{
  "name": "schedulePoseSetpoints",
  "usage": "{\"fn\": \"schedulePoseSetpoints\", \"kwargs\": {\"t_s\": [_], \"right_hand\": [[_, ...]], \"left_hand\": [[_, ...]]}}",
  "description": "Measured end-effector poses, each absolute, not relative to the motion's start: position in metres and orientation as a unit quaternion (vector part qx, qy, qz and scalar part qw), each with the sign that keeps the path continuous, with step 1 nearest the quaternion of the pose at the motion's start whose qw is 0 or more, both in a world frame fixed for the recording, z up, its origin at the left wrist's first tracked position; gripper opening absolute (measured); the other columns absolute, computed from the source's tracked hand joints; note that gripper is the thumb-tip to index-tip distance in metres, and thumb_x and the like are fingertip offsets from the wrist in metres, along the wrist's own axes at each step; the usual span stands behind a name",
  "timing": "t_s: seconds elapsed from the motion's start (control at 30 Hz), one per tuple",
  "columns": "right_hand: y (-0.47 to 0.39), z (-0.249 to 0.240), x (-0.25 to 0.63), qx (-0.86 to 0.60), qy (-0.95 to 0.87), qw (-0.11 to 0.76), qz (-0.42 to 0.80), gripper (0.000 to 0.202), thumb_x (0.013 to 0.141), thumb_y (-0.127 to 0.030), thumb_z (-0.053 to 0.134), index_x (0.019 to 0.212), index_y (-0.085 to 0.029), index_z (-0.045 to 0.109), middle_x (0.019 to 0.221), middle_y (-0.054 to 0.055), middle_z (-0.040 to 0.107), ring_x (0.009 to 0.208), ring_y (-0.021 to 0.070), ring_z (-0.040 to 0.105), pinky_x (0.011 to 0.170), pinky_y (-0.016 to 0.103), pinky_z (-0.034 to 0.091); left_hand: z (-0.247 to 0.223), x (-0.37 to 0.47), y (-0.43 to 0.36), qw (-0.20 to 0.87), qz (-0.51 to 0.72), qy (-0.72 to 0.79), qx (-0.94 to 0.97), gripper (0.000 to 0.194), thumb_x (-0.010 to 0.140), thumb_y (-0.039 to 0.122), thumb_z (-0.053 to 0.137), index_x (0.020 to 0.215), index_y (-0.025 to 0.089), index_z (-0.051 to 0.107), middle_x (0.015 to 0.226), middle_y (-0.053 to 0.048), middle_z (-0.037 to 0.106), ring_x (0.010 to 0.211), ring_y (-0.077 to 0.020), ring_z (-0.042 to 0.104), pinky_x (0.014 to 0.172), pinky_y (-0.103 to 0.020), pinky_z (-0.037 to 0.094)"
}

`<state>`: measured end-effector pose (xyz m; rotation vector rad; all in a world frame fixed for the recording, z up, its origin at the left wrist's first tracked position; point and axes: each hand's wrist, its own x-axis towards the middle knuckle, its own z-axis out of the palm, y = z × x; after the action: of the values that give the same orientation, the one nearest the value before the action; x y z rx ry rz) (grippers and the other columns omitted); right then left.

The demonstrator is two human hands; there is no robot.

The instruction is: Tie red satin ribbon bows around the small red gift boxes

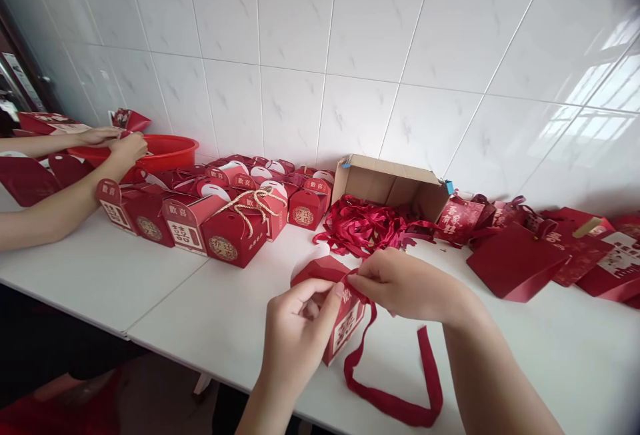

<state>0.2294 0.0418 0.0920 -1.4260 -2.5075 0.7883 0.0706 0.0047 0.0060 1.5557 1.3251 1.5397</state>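
Note:
Before me on the white table stands a small red gift box (pixel 346 328) with a large printed character on its front. A dark red ribbon (pixel 395 407) runs from its top and curls down onto the table at the right. My left hand (pixel 303 318) pinches the ribbon at the top of the box, thumb against fingers. Just to its right, my right hand (pixel 395 282) also pinches the ribbon, with the fingertips of both hands close together. The short stretch of ribbon between the hands is partly hidden by the fingers.
A heap of red ribbons (pixel 357 225) spills from an open cardboard box (pixel 395 185) by the wall. Rows of red gift boxes (pixel 235 238) stand left; more boxes (pixel 520 262) lie right. At far left, another person's hands (pixel 125 148) work over a red basin (pixel 175 148).

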Motion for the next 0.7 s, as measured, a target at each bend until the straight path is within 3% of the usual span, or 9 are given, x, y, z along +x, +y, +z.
{"fn": "schedulePoseSetpoints", "kwargs": {"t_s": [0.1, 0.2, 0.3, 0.53, 0.6, 0.7], "right_hand": [[0.042, 0.093, 0.233, -0.467, -0.853, 0.048, 0.227, 0.042, 0.087, -0.032, 0.042, 0.052, -0.019, 0.023, 0.047, -0.004, 0.027, 0.043, 0.0077, 0.023, 0.042, 0.028, 0.016], [0.042, 0.092, 0.235, -0.442, -0.869, 0.038, 0.217, 0.040, 0.087, -0.031, 0.042, 0.052, -0.018, 0.030, 0.048, -0.004, 0.034, 0.044, 0.0081, 0.027, 0.044, 0.027, 0.018], [0.042, 0.090, 0.233, -0.440, -0.871, 0.039, 0.215, 0.039, 0.088, -0.031, 0.042, 0.052, -0.018, 0.036, 0.049, -0.002, 0.042, 0.046, 0.0088, 0.034, 0.046, 0.027, 0.021], [0.043, 0.090, 0.236, -0.458, -0.868, 0.059, 0.184, 0.038, 0.084, -0.035, 0.053, 0.052, -0.018, 0.044, 0.048, -0.004, 0.041, 0.045, 0.0078, 0.029, 0.044, 0.026, 0.019], [0.044, 0.093, 0.239, -0.462, -0.862, 0.096, 0.187, 0.030, 0.079, -0.038, 0.061, 0.058, -0.018, 0.054, 0.055, -0.003, 0.051, 0.048, 0.0085, 0.038, 0.045, 0.024, 0.024], [0.046, 0.097, 0.238, -0.420, -0.845, 0.211, 0.257, 0.016, 0.078, -0.034, 0.066, 0.085, -0.020, 0.067, 0.083, 0.001, 0.067, 0.071, 0.0134, 0.057, 0.058, 0.023, 0.041]], "left_hand": [[0.006, 0.065, 0.004, 0.234, 0.546, 0.495, 0.634, 0.019, 0.081, 0.035, 0.062, 0.072, 0.019, 0.067, 0.061, -0.001, 0.062, 0.054, -0.0129, 0.054, 0.052, -0.022, 0.045], [0.008, 0.059, 0.004, 0.217, 0.546, 0.497, 0.638, 0.018, 0.084, 0.036, 0.059, 0.081, 0.021, 0.069, 0.082, -0.005, 0.070, 0.080, -0.0194, 0.064, 0.073, -0.028, 0.052], [0.009, 0.055, 0.004, 0.241, 0.568, 0.482, 0.622, 0.024, 0.086, 0.037, 0.054, 0.081, 0.021, 0.071, 0.093, -0.007, 0.071, 0.095, -0.0226, 0.065, 0.086, -0.033, 0.052], [0.009, 0.059, 0.006, 0.302, 0.528, 0.444, 0.658, 0.025, 0.087, 0.036, 0.054, 0.098, 0.024, 0.073, 0.109, -0.008, 0.070, 0.112, -0.0252, 0.060, 0.094, -0.038, 0.052], [0.009, 0.060, 0.003, 0.281, 0.528, 0.434, 0.673, 0.024, 0.086, 0.033, 0.057, 0.104, 0.027, 0.072, 0.114, -0.007, 0.069, 0.117, -0.0251, 0.057, 0.099, -0.039, 0.050], [0.010, 0.058, -0.003, 0.261, 0.540, 0.406, 0.690, 0.032, 0.085, 0.029, 0.058, 0.116, 0.030, 0.066, 0.126, -0.005, 0.063, 0.122, -0.0259, 0.053, 0.102, -0.041, 0.047]]}}
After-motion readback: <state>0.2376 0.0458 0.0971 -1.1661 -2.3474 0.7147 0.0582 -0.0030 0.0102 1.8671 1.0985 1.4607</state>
